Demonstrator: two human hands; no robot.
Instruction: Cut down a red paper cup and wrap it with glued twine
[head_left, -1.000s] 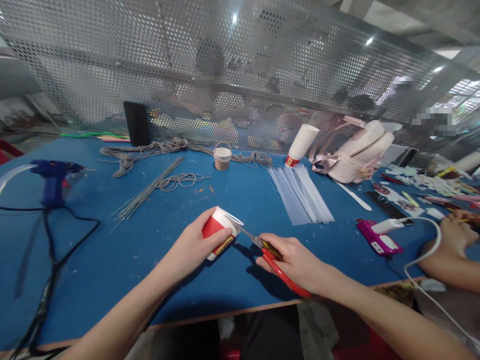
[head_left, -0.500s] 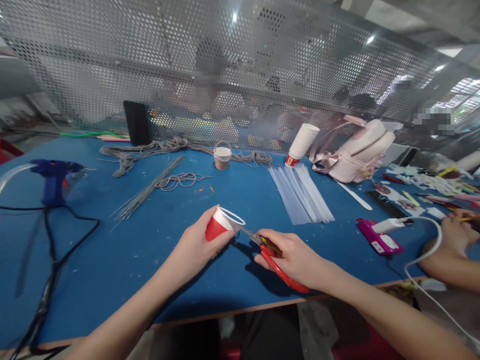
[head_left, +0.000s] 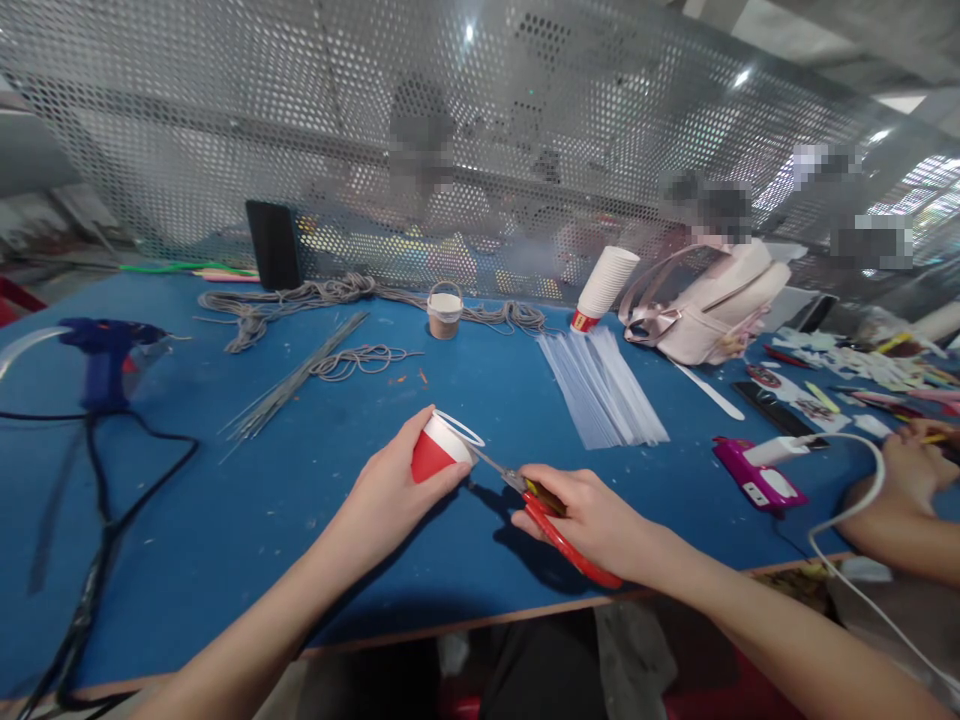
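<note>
Nearest, the right hand [head_left: 592, 515] grips red-handled scissors [head_left: 551, 520], whose long axis runs from near right to far left, blade tips at the rim of the paper cup [head_left: 441, 448]. Just left, the left hand [head_left: 394, 490] is wrapped around that red cup above the blue tabletop [head_left: 225, 500], its open mouth tilted far-right toward the blades.

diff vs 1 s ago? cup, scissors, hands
The left hand has turned the cup: its yellow label no longer shows, only red. Cup and hand sit slightly higher. The right hand still grips the scissors, blades at the cup's rim. Nothing taken or let go; the table items are unchanged.
</note>
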